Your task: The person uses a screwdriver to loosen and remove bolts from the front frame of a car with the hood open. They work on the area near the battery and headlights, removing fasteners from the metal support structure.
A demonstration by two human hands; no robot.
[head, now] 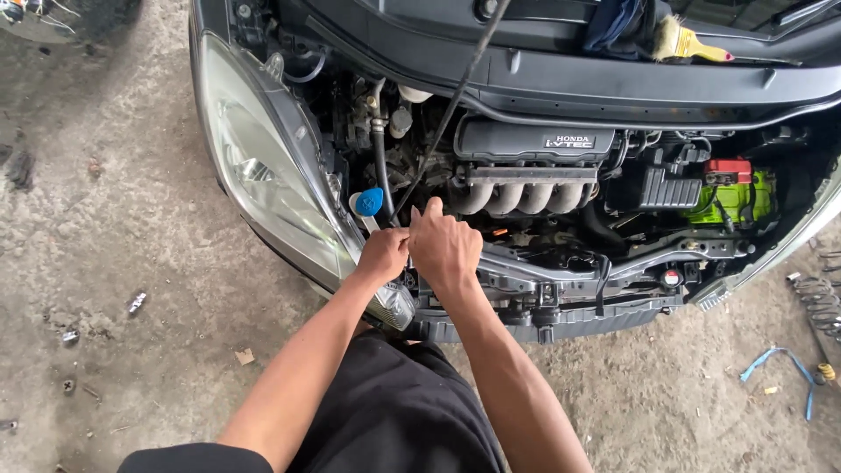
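Both my hands meet at the front edge of an open car engine bay. My left hand [383,255] is clenched around a slim metal tool whose handle shows just above the fist, beside the blue reservoir cap [370,201]. Pressed against it, my right hand [444,247] curls over the same spot, thumb up, covering whatever lies beneath. A thin black prop rod [455,101] slants down to where the hands are. Behind them sit the silver intake manifold [521,194] and a dark engine cover [534,140].
A headlight [263,166] sits left of the hands. The front crossmember [561,302] runs right, with a green battery [731,200] further back. A yellow-handled brush [688,41] and blue cloth lie on the cowl. Concrete floor holds a coil spring [823,302], blue strap [775,359] and debris.
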